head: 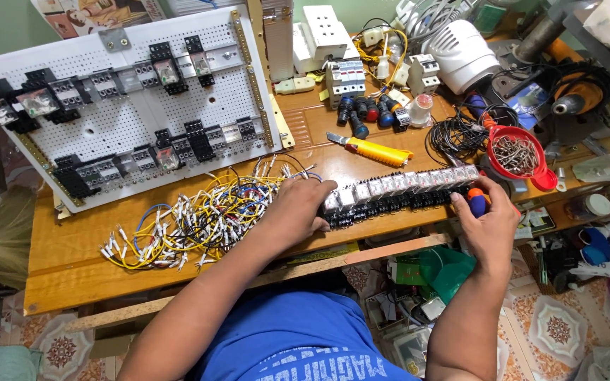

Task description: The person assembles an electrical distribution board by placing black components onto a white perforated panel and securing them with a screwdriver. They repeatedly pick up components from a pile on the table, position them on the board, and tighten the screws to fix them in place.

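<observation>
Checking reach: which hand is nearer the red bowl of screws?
Right. The right hand, holding a screwdriver, sits just below-left of the red bowl; the left hand rests far left, on the relay row.

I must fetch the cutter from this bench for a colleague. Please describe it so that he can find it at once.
On the wooden table, look just right of the white perforated panel, behind the long row of relay sockets under the person's hands. The utility knife lies there flat, slanted. It alone has a long yellow body with a dark tip.
</observation>
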